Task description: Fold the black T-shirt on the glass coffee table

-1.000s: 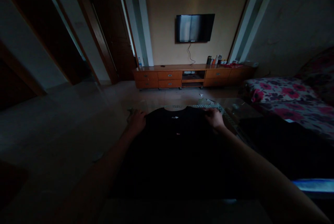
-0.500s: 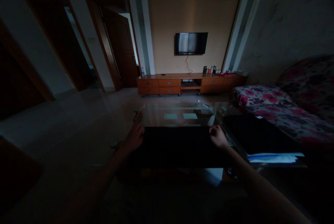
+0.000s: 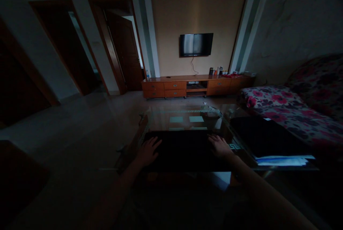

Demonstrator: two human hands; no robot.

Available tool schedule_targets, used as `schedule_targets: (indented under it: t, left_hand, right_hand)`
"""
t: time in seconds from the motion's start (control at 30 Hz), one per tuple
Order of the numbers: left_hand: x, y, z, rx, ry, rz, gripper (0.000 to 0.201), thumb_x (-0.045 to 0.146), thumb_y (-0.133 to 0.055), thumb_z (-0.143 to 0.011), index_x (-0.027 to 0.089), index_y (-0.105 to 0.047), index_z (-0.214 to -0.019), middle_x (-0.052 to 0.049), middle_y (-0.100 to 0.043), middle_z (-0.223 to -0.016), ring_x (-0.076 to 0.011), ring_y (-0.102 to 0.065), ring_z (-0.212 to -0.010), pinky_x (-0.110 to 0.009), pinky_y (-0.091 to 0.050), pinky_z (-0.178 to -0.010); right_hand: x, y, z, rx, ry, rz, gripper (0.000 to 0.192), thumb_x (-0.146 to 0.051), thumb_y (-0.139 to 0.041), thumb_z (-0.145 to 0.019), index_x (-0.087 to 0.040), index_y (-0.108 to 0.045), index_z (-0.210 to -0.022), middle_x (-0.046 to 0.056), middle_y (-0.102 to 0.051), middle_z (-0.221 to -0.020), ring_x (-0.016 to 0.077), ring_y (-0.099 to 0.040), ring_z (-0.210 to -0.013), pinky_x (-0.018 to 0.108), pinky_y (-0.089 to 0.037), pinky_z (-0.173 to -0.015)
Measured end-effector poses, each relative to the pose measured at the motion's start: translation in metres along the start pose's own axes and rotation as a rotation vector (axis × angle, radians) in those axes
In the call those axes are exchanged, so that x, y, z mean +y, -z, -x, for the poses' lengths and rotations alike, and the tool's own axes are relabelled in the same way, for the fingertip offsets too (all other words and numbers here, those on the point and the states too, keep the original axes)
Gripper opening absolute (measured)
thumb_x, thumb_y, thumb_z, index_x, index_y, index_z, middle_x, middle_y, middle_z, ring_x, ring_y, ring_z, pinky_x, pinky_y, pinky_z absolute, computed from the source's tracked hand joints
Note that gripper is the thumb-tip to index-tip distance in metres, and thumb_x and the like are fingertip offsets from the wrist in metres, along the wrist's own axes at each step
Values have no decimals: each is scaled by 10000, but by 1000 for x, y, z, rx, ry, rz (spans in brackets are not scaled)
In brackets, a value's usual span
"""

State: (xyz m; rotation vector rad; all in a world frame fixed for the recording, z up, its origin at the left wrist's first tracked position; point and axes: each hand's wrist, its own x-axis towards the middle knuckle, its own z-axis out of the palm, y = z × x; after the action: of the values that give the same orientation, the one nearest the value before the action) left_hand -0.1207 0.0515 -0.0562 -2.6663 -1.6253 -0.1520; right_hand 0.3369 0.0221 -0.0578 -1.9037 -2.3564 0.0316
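Pressing flat, left hand open, fingers spread on dark folded garment, right hand open likewise on its far side, garment between both hands on glass desk, second dark pile right of right hand

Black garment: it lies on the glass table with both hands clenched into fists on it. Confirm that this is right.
Not quite. The black garment does lie on the glass table, but the hands are not fists: the head view shows the left hand and the right hand resting on it open, fingers spread flat.
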Motion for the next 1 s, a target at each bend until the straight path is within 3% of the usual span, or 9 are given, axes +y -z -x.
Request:
schedule_targets:
  t: [0.13,0.27,0.33,0.4,0.5,0.6,0.7,0.87,1.0]
  left_hand:
    - [5,-6,-10,-82,84,-14,750,277,-519,-898,336,-277,-1605,-52,-226,-1698,-252,-226,-1556,-495,-195,-1246]
    - [3,-5,-19,-100,136,-25,746,279,-501,-904,312,-269,-1612,-68,-199,-1702,-251,-199,-1564,-516,-161,-1251]
    - [2,-1,-28,-133,154,-3,742,291,-519,-890,309,-302,-1600,-76,-227,-1694,-263,-232,-1554,-543,-167,-1244]
    - [5,4,-40,-147,192,28,645,300,-514,-892,302,-439,-1533,-81,-352,-1649,-277,-328,-1515,-554,-209,-1230]
    - [20,6,-61,-23,191,56,459,286,-420,-954,256,-628,-1361,-87,-545,-1510,-267,-488,-1400,-494,-298,-1202]
    - [38,-3,-73,82,66,48,486,317,-361,-1000,222,-561,-1433,-108,-517,-1532,-271,-470,-1407,-478,-283,-1210]
    - [48,-14,-77,44,41,37,550,419,-377,-1006,247,-453,-1523,-97,-401,-1621,-288,-358,-1490,-515,-210,-1236]
    - [49,-22,-90,-12,115,49,651,464,-444,-963,236,-375,-1568,-105,-308,-1665,-296,-296,-1524,-535,-177,-1242]
    - [49,-30,-97,-15,72,82,684,518,-362,-997,218,-285,-1607,-87,-210,-1698,-270,-197,-1562,-496,-168,-1252]
  right_hand:
    - [-7,-9,-9,-54,-97,15,602,-205,-418,-939,-129,-404,-1537,154,-371,-1623,268,-299,-1513,444,-291,-1176]
    - [-15,-6,-20,-94,-146,27,623,-186,-368,-947,-82,-364,-1562,155,-337,-1639,274,-233,-1544,467,-265,-1197]
    - [-23,2,-28,-123,-202,12,615,-188,-415,-912,-109,-444,-1521,150,-392,-1612,296,-265,-1531,507,-267,-1189]
    - [-33,12,-37,-116,-239,6,536,-189,-448,-882,-145,-593,-1396,145,-501,-1539,311,-321,-1504,526,-251,-1190]
    - [-54,18,-49,-25,-203,-11,426,-215,-415,-924,-172,-697,-1241,144,-589,-1449,294,-392,-1457,478,-256,-1188]
    - [-71,9,-57,-50,-126,-60,478,-316,-385,-989,-208,-583,-1410,98,-431,-1597,285,-310,-1503,476,-272,-1183]
    - [-79,-5,-64,-136,-153,-75,610,-454,-416,-992,-265,-381,-1572,64,-211,-1698,336,-212,-1536,569,-251,-1175]
    - [-81,-18,-78,-31,-179,-59,677,-522,-287,-1024,-234,-230,-1634,86,-153,-1709,326,-201,-1534,571,-232,-1178]
    - [-79,-28,-80,-105,-152,-66,673,-571,-232,-1034,-286,-180,-1642,25,-84,-1720,284,-48,-1576,563,-90,-1230]
